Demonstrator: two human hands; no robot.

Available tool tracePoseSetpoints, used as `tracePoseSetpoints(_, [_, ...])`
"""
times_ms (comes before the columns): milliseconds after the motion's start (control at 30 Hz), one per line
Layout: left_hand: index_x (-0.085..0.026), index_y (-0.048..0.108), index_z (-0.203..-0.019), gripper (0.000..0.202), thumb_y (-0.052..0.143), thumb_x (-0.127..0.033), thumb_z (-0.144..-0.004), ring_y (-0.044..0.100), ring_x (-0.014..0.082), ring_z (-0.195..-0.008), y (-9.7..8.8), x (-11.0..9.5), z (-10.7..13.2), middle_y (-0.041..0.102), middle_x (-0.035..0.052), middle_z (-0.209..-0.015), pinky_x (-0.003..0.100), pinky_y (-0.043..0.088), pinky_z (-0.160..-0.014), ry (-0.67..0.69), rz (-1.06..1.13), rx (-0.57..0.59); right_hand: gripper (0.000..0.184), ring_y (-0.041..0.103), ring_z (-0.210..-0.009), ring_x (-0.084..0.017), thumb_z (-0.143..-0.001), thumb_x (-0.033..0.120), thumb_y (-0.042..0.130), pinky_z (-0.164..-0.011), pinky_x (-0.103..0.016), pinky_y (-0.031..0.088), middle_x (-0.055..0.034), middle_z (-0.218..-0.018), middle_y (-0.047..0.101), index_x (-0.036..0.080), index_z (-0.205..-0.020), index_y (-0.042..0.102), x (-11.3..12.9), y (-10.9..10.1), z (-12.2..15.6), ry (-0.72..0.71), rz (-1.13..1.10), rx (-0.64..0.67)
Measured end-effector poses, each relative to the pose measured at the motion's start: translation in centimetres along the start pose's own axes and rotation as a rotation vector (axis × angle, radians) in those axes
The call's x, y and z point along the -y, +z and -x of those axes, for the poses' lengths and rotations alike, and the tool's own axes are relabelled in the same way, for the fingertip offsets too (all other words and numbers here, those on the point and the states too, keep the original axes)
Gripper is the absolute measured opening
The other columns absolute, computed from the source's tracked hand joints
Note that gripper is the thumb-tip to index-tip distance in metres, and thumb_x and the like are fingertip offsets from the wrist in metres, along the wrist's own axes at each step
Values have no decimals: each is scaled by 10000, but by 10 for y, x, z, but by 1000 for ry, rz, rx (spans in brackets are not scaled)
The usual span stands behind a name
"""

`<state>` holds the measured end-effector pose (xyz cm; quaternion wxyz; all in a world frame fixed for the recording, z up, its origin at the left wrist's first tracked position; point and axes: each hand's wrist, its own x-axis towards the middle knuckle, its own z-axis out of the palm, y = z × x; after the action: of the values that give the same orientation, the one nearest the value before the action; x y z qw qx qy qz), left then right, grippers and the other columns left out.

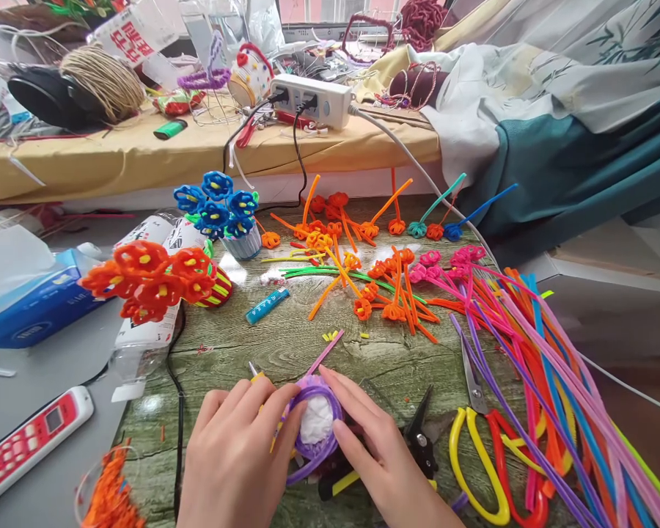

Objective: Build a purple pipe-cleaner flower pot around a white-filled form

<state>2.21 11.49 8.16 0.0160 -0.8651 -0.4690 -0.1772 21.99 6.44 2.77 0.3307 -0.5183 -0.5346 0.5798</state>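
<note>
Pinching at nine o'clock, the left hand (247, 440) grips a round, purple, fuzzy-wire cup (314, 449) of white stuffing (317, 419); the right hand (377, 447), equally near, holds three o'clock; a slim pink strip (328, 351) points to one.

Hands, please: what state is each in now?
Left hand: closed, holding the purple ring.
Right hand: touching its right side; firm grip cannot be told.

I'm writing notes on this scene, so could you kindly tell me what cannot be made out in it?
All in the head view:
Outer sides of the purple cup: largely hidden by the left hand and right hand.
Part of the black pliers: behind the right hand.
Lower ends of some fuzzy stems: cut off by the bottom edge.
Lettering on the blue tube: too small.
</note>
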Motion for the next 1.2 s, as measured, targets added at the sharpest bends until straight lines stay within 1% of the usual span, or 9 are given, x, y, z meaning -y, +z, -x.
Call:
tracePoseSetpoints(133, [-226, 627, -1005, 52, 580, -218, -983, 574, 152, -697, -1, -7, -3, 641, -42, -762, 306, 329, -738, -16, -41, 16, 490, 358, -1548, -156, -1076, 425, 462, -1281, -325, 269, 56, -1656, 421, 413, -1562, 407, -2, 1, -1, -50, 13, -13])
tracePoseSetpoints(233, [-218, 621, -1002, 44, 583, -217, -979, 586, 159, -703, 0, -12, -5, 641, -34, -766, 316, 325, -745, -45, -61, 2, 487, 371, -1543, -169, -1074, 404, 472, -1280, -331, 277, 42, -1652, 430, 392, -1558, 425, -1, 2, -2, -66, 10, -13])
tracePoseSetpoints(333, [-191, 616, -1062, 96, 574, -229, -985, 608, 157, -713, 1, -15, -4, 657, -18, -793, 314, 331, -748, -56, -71, -27, 477, 392, -1534, -194, -1070, 401, 477, -1269, -351, 312, 16, -1640, 451, 359, -1545, 464, 1, 2, -2, -58, -4, -22])
tracePoseSetpoints(433, [-179, 606, -1104, 138, 563, -246, -992, 617, 158, -696, 3, -16, -3, 668, -16, -795, 316, 330, -739, -66, -81, -48, 471, 400, -1530, -208, -1067, 397, 479, -1269, -371, 318, 6, -1637, 456, 350, -1536, 483, 2, 3, -3, -62, -13, -22])
tracePoseSetpoints(567, [-180, 605, -1122, 159, 569, -260, -990, 632, 178, -691, 6, -18, -4, 664, -14, -776, 334, 329, -743, -95, -108, -44, 475, 396, -1531, -202, -1067, 403, 473, -1271, -376, 315, 5, -1644, 444, 363, -1540, 471, 1, 2, -4, -61, -16, 2])
tracePoseSetpoints(700, [-186, 605, -1121, 153, 568, -234, -981, 658, 183, -707, 7, -20, -6, 654, -20, -754, 336, 327, -749, -132, -112, -32, 461, 395, -1531, -190, -1068, 413, 466, -1274, -373, 306, -7, -1641, 448, 355, -1525, 494, 1, 0, -5, -54, -13, 12])
tracePoseSetpoints(967, [-221, 600, -1135, 170, 559, -241, -972, 690, 154, -748, 6, -18, -4, 672, -40, -792, 321, 334, -750, -203, -50, -29, 458, 408, -1525, -211, -1058, 391, 496, -1268, -391, 323, -14, -1629, 467, 344, -1512, 517, 4, -1, -4, -56, -28, 7])
tracePoseSetpoints(1067, [-234, 600, -1138, 189, 572, -247, -951, 672, 127, -691, 8, -16, -4, 643, -68, -755, 311, 341, -730, -227, -19, -10, 451, 417, -1520, -219, -1057, 378, 499, -1266, -401, 329, -18, -1623, 476, 347, -1506, 525, 5, 0, -4, -52, -41, -3])
tracePoseSetpoints(1200, [-257, 591, -1114, 192, 607, -249, -923, 586, 86, -541, 7, -11, -6, 566, -121, -664, 271, 383, -656, -246, 60, 8, 452, 419, -1518, -221, -1056, 386, 499, -1255, -404, 350, -15, -1624, 475, 365, -1507, 519, 2, 2, -5, -45, -55, -11])
